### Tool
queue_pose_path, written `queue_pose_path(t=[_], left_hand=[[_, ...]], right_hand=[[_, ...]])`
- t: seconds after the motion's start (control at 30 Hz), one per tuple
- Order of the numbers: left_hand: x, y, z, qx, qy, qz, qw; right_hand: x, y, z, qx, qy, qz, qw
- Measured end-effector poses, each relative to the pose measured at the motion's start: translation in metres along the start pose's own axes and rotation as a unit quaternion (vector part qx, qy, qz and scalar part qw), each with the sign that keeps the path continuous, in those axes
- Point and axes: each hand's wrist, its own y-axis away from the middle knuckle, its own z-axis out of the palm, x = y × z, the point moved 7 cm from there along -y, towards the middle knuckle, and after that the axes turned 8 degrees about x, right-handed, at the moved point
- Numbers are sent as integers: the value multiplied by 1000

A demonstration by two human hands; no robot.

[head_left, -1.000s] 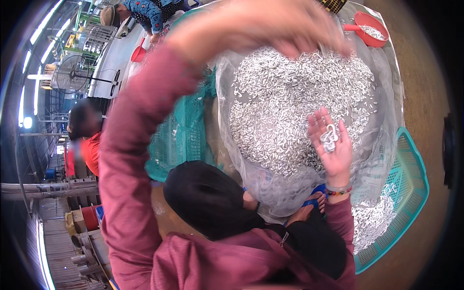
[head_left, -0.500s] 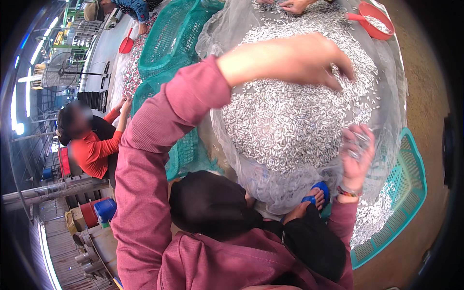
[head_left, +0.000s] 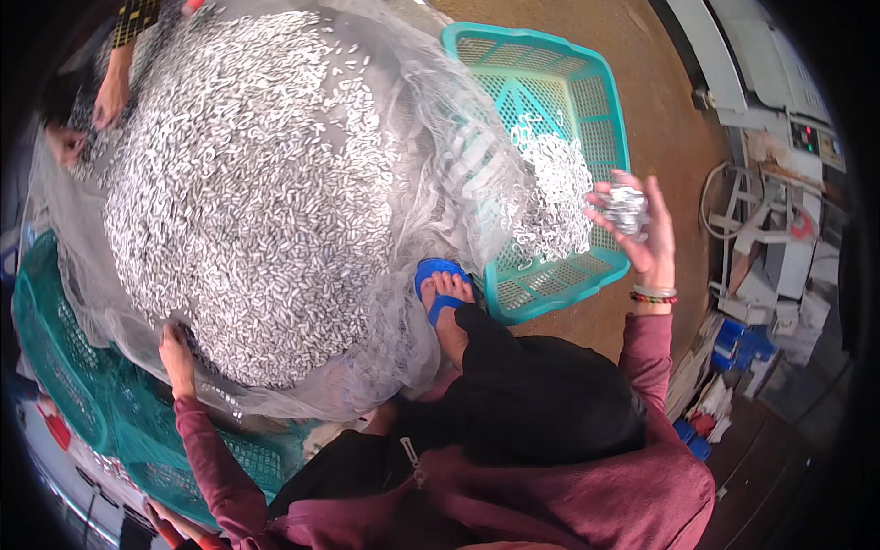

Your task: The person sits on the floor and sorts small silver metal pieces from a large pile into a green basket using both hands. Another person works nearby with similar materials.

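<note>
A broad heap of small silvery metal pieces [head_left: 247,202] is spread over a sheet of translucent netting [head_left: 431,101]. My right hand [head_left: 653,247], palm up with fingers curved and apart, cradles a clump of small silvery metal hooks [head_left: 626,211]. It is above the right rim of a turquoise plastic basket [head_left: 616,101]. More white-silver hook-shaped pieces [head_left: 555,183] are piled inside that basket. At the near left edge of the heap, my left hand [head_left: 177,359] touches or nearly touches the pieces; its fingertips are too unclear to show any hold.
Another person's hands [head_left: 112,99] work at the heap's far left. Green mesh baskets [head_left: 101,403] stand to the left. My foot in a blue sandal [head_left: 445,289] is between netting and basket. Machinery [head_left: 779,82] with hoses and a metal frame stands far right.
The view has swung right. My left hand has gone from above the heap to its near left edge. My right hand has moved from the netting to the basket's right side, still holding metal hooks.
</note>
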Motion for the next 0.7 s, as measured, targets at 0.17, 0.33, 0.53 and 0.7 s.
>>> queue_pose_path(t=[0.17,0.33,0.53,0.7], left_hand=[[38,-5,-67,31,16,-53,998],[135,-9,-210,235,94,-6,967],[267,57,-347,341,111,60,932],[233,70,-366,273,126,-50,952]], right_hand=[[34,-15,-69,245,399,-66,881],[37,-58,-37,102,363,-46,925],[99,-95,27,-34,609,-68,790],[85,-65,48,17,720,-271,638]])
